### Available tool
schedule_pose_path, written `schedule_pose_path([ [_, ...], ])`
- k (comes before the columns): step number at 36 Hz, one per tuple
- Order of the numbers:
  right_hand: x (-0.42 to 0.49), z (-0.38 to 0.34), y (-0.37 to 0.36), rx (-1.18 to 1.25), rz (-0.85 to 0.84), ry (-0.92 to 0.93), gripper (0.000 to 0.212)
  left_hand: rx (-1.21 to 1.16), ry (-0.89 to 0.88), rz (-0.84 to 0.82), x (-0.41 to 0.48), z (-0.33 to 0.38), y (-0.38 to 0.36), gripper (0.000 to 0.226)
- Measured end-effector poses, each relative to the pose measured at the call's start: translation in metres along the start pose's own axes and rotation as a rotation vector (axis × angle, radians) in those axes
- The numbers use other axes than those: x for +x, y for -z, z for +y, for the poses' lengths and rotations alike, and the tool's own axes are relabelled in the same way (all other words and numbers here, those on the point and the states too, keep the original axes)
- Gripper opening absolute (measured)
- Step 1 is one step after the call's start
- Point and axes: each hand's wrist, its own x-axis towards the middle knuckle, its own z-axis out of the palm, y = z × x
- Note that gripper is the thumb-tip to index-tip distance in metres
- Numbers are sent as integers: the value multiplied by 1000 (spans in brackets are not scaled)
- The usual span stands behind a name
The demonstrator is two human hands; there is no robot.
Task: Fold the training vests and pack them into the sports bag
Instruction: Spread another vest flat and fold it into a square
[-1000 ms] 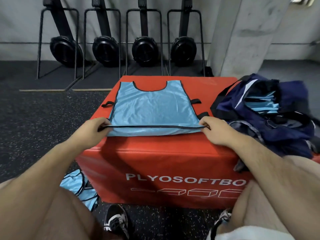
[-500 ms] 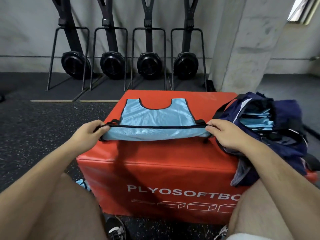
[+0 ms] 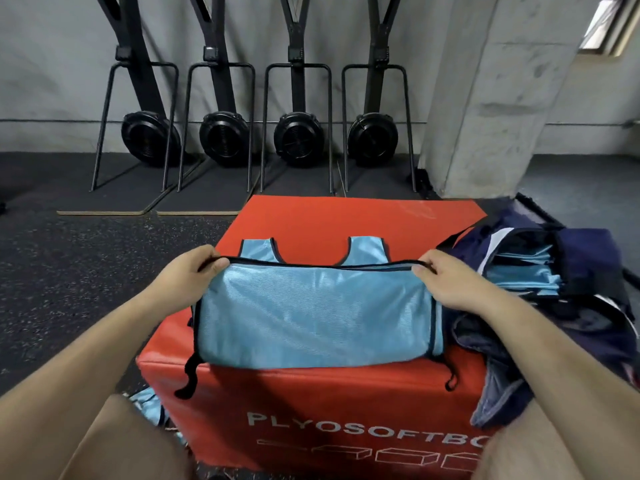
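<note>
Pinching vest [image 3: 311,317] hem corners between curled fingers [image 3: 207,253] of left hand [image 3: 183,277] and right hand [image 3: 448,284]; resting fold along plyo box [image 3: 311,393] near edge.

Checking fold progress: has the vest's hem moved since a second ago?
Yes. The hem went from near the red box's front edge toward its far edge, doubling the vest.

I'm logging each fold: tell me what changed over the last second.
The left hand and right hand, still pinching the vest at its hem corners, carried the hem away from the person, folding the vest over itself. The red box and the sports bag stayed put.
</note>
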Motion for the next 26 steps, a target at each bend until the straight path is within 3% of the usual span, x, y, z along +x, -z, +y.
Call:
schedule_pose_path([
  [12, 115, 16, -47, -127, 126, -51, 23, 15, 97, 19, 114, -30, -52, 41],
  [26, 250, 49, -97, -276, 130, -33, 18, 117, 116, -7, 233, -72, -106, 31],
])
